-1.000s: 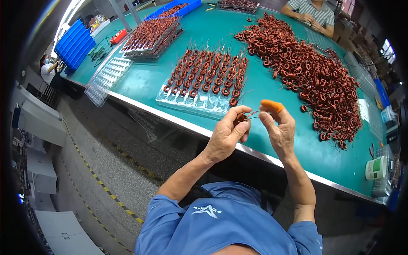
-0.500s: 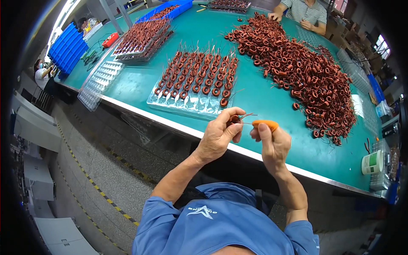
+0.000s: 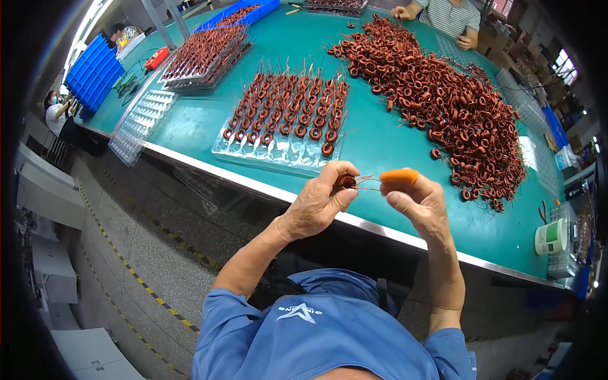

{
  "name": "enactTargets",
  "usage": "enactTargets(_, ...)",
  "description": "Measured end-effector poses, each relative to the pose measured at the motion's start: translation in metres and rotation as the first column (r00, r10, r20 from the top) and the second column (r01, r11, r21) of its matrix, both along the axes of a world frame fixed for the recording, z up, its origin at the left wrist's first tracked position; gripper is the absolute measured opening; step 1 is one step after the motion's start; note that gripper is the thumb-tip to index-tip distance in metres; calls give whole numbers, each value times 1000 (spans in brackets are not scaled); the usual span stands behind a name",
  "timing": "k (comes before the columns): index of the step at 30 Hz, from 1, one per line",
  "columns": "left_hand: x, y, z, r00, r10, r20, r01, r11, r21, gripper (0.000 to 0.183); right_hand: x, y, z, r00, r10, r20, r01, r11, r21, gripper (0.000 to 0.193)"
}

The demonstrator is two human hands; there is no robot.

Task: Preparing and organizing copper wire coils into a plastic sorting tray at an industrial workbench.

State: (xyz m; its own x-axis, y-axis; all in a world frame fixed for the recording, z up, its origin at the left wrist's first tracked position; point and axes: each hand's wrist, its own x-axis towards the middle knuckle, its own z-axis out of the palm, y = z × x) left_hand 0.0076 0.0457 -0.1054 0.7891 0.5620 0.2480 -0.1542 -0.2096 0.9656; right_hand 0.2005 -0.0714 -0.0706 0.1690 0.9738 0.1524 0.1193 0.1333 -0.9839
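Left hand (image 3: 318, 204) pinches coil (image 3: 346, 182), leads (image 3: 368, 189) pointing right; right hand (image 3: 423, 201) near them, fingers parted, empty.

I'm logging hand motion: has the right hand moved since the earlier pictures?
Yes: the right hand now sits farther to the right, judged against the part-filled clear tray.

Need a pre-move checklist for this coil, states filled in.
1. Coil gripped: ok, pinched between thumb and fingers of the left hand.
2. Wire leads accessible: ok, they point toward the right hand.
3. Right fingertips off the leads: cannot tell; thumb and index finger are apart, contact unclear.
4. Orange finger cover on: ok, right index finger.
5. Tray fully loaded: not ok, bare pockets on the near side.
6. Co-worker's hands away from the coil: ok, at the table's far side.
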Motion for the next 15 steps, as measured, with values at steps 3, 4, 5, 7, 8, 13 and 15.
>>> enactTargets(3,-6,4,2,998,-19,-67,28,989,144,26,-9,0,5,997,2,81,2,999,-48,33)
enactTargets(4,-5,5,2,998,-20,-68,29,990,137,26,-11,0,5,997,-20,80,25,997,-69,31)
enactTargets(5,-4,5,1,997,-56,-48,64,981,186,26,-10,0,4,997,-19,79,25,997,-75,31)
enactTargets(7,-5,5,1,995,-94,-44,102,968,228,26,-10,2,-2,978,3,207,-1,1000,-8,25)
enactTargets(8,-6,5,1,995,-91,-47,99,969,224,26,-11,3,-4,979,7,203,-5,1000,-11,25)
enactTargets(13,-8,3,0,985,-168,41,166,985,46,26,-19,4,-9,997,-54,50,54,998,17,22)
enactTargets(15,-8,3,-3,986,-163,33,162,986,27,25,-18,7,-15,994,-23,-106,23,1000,-9,24)
